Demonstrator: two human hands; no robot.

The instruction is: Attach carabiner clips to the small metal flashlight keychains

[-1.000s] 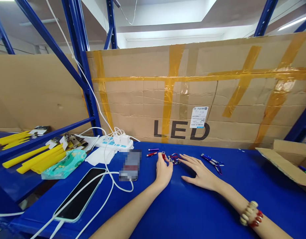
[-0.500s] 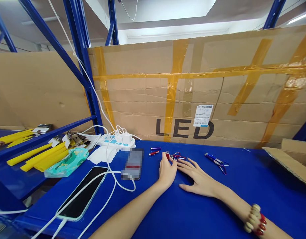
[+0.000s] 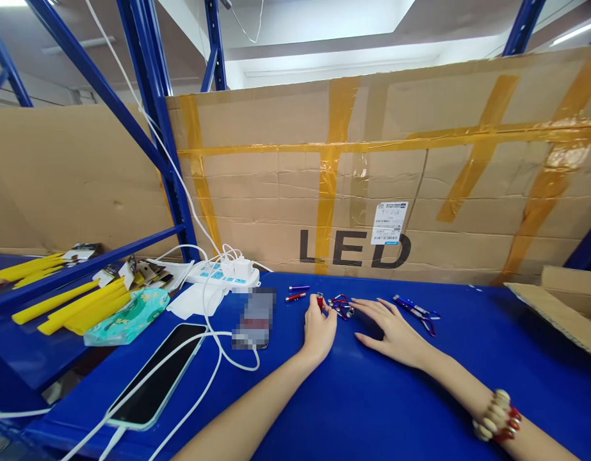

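Note:
My left hand (image 3: 318,330) rests on the blue table (image 3: 362,397) with its fingers pinched on a small red cylinder (image 3: 320,300). Just to its right lies a little pile of red and silver keychain parts (image 3: 342,307). My right hand (image 3: 392,330) lies flat on the table, fingers stretched out, fingertips near that pile, holding nothing. A bead bracelet (image 3: 497,417) is on my right wrist. A purple pen-like light (image 3: 299,288) and a red one (image 3: 295,296) lie behind my left hand. Blue and purple keychain lights (image 3: 415,312) lie to the right of my right hand.
A taped cardboard sheet marked LED (image 3: 372,186) stands along the back. A power strip (image 3: 222,274), white cables, a phone (image 3: 155,374) and a blurred item (image 3: 254,318) lie at left. Yellow tubes (image 3: 69,307) and a tissue pack (image 3: 127,315) sit on the left shelf. An open carton (image 3: 561,307) is at right.
My right hand has shifted slightly right, away from my left hand, still flat on the table. My left hand keeps pinching the red cylinder in about the same place.

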